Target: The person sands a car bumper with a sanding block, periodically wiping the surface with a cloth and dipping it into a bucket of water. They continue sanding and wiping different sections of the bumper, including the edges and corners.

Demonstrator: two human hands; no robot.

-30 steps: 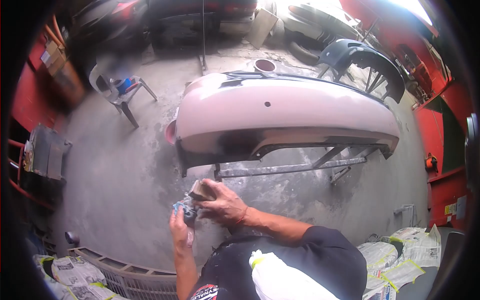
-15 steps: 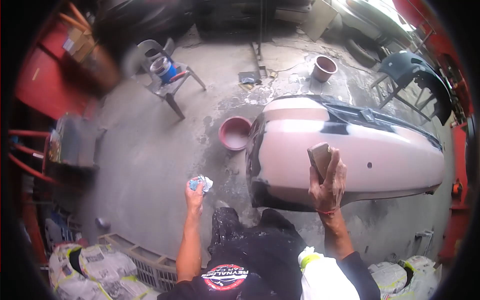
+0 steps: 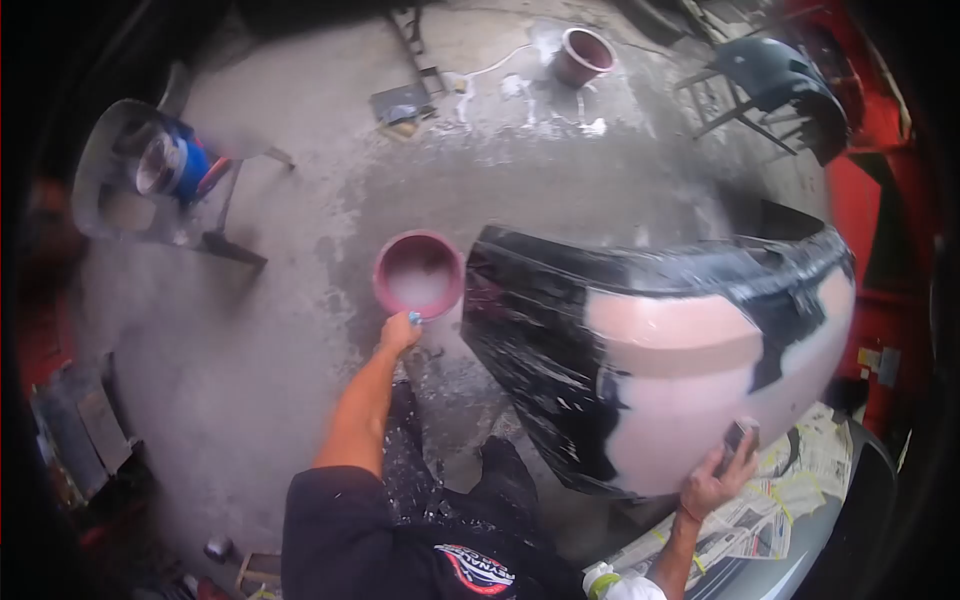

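Note:
A black car bumper (image 3: 545, 330) with pale pink patches (image 3: 680, 400) fills the right of the view. My right hand (image 3: 712, 488) lies low on its pink face, fingers wrapped round a sanding block (image 3: 742, 434). At the near rim of a red bucket (image 3: 379, 272) is my left hand (image 3: 400, 334), closed on a crumpled cloth (image 3: 415, 318), of which only a bluish bit shows. Cloudy pinkish water (image 3: 416, 285) stands in the bucket, close to the bumper's left end.
On the left a grey plastic chair (image 3: 100, 190) carries a blue tin (image 3: 178, 168). Another bucket (image 3: 582, 58) stands on the wet floor at the back, near an upturned dark chair-like piece (image 3: 780, 75). Newspaper-covered parts (image 3: 775, 510) lie at the lower right.
My view has turned left and down. My left hand has moved with the cloth to the bucket's rim. My right hand keeps the sanding block on the bumper, now lower in view.

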